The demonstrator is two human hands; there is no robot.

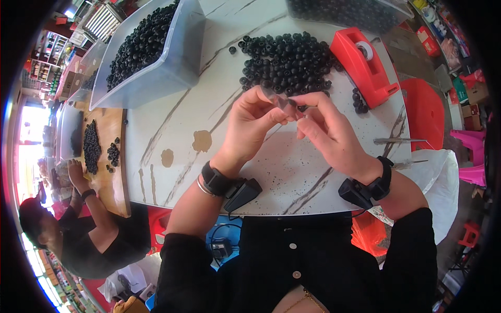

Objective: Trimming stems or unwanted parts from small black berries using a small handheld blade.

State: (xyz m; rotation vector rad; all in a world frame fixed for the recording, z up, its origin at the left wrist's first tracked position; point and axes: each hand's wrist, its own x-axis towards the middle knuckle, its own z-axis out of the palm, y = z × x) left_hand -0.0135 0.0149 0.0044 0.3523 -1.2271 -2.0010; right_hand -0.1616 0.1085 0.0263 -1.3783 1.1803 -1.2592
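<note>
On my remote feed, the left hand [246, 129] pinches a thin greyish strip [282, 101] between thumb and fingers, and the right hand [335, 136] closes its fingertips at the strip's right end, above the table [172, 125] just beside the black beads [289, 62]. I judge the strip light, flexible and easily creased, so I'd grip its ends; the beads look hard and likely to roll.

Pink stool [472, 145] near a red stool [425, 110]
</note>
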